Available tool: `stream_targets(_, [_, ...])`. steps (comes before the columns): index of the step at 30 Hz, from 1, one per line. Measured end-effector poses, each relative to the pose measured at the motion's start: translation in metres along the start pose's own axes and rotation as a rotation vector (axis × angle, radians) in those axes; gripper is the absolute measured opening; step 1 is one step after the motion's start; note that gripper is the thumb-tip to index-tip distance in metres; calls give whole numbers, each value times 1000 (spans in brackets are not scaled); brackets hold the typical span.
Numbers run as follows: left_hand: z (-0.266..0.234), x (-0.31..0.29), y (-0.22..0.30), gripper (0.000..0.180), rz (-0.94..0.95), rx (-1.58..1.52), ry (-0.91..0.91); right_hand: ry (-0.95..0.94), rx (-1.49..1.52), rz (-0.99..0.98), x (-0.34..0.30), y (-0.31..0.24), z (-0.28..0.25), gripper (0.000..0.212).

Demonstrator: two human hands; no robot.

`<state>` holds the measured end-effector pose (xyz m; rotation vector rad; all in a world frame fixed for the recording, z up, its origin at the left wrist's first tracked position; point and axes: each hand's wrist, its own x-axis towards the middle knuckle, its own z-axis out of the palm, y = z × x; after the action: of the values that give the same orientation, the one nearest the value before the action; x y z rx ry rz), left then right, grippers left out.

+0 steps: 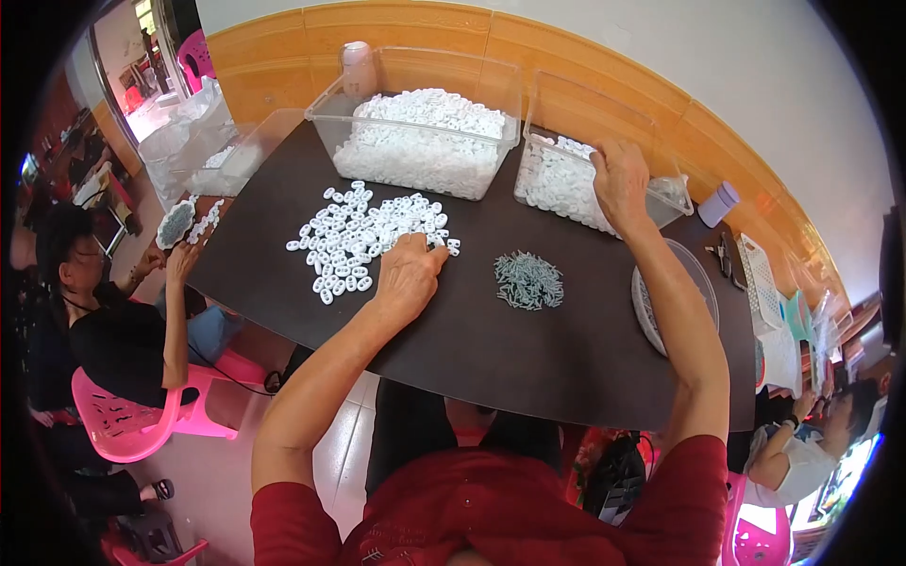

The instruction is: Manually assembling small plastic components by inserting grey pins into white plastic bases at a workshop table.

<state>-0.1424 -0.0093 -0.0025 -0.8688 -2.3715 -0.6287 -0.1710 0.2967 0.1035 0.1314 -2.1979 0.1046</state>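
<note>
A pile of small white oval plastic pieces with two holes (340, 236) lies on the dark table. My left hand (411, 278) rests at its near right edge, fingers curled down among the pieces; its fingertips are mostly hidden. Over the right-hand clear bin (557, 184), which holds many white pieces, is my right hand (621, 184). Its fingers are bent together at the bin's contents, and what they hold does not show. Between my arms sits a heap of small grey-green screw-like pins (528, 280).
A larger clear bin (415, 174) full of white pieces stands at the back. Under my right forearm is a round clear tray (651, 316). A purple bottle (719, 205) and a white basket (758, 274) are at right. Co-workers sit on both sides.
</note>
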Motion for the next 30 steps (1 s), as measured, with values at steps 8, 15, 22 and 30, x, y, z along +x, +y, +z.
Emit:
stream_targets(8, [-22, -10, -7, 12, -215, -279, -61, 111, 119, -136, -21, -32, -45, 14])
stream_targets(15, [-16, -5, -9, 18, -130, -137, -135, -20, 266, -179, -61, -57, -60, 15])
stream_targets(22, [-5, 5, -4, 13, 197, 204, -163, -171, 396, -155, -98, -62, -61, 15])
stream_targets(30, [1, 6, 5, 7, 483, 482, -151, -340, 416, -143, -128, -69, -57, 12])
